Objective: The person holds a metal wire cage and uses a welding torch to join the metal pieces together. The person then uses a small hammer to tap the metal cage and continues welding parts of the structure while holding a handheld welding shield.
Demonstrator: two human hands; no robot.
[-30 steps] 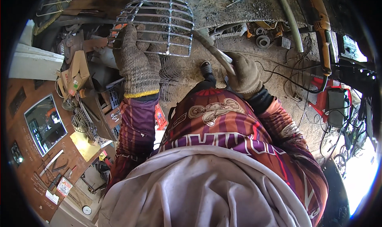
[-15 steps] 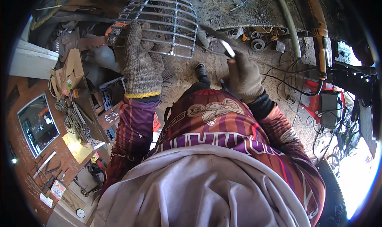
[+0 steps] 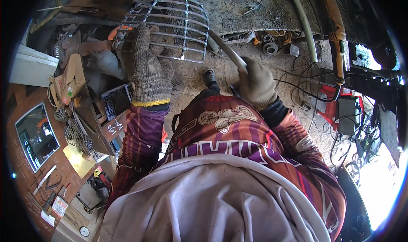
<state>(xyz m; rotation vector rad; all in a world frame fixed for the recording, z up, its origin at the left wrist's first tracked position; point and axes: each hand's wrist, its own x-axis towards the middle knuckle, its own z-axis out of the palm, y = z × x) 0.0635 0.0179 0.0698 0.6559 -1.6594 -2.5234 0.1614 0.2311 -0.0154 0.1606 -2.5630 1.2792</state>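
A domed metal cage [image 3: 185, 27], welded from thin bars into a curved grid, is held up at the top of the view. My left hand [image 3: 148, 70], in a grey knitted glove with a yellow cuff, grips the cage at its lower left, fingers closed about its bars. My right hand [image 3: 259, 83], in a tan glove, is closed on a long, narrow, flat metal tool that looks like a file [image 3: 229, 53]. The tool's far end points up and left, meeting the cage's right edge; whether it touches cannot be made out.
A dirty workbench [image 3: 255, 12] lies ahead, with metal rings [image 3: 270, 49] beneath it. An orange power tool [image 3: 338, 34] hangs at the right beside a wooden pole [image 3: 305, 25]. Cables and a red-and-grey machine [image 3: 349, 110] are on the right floor. Leftward stand a cardboard box [image 3: 70, 83] and brown board [image 3: 63, 191].
My right hand has moved slightly left and down, and the file is angled so more of its length shows. My left hand and the cage have barely shifted.
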